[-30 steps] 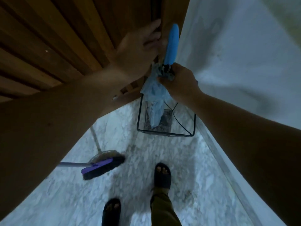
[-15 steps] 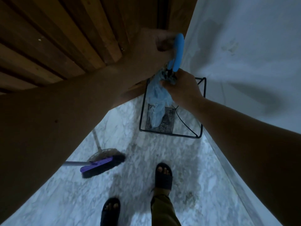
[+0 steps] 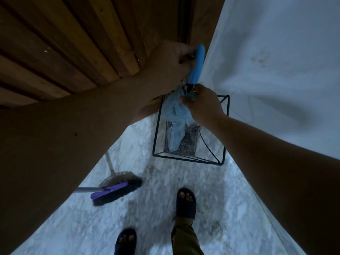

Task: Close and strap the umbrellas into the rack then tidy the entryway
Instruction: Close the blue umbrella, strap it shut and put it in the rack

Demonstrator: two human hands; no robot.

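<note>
home entryway | slatted wooden door [image 3: 88,45] | marble floor [image 3: 158,203] | broom [image 3: 116,191]

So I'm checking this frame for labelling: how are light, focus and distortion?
Head view: dim, bluish light; a soft shadow on the white wall; wide-angle bending of the wooden slats; both forearms are dark and large; the umbrella and broom are slightly soft.

You've got a purple broom [image 3: 114,193] lying on the marble floor [image 3: 156,208], wood slat door [image 3: 73,43] upper left, white wall [image 3: 276,52] on the rt.
</note>
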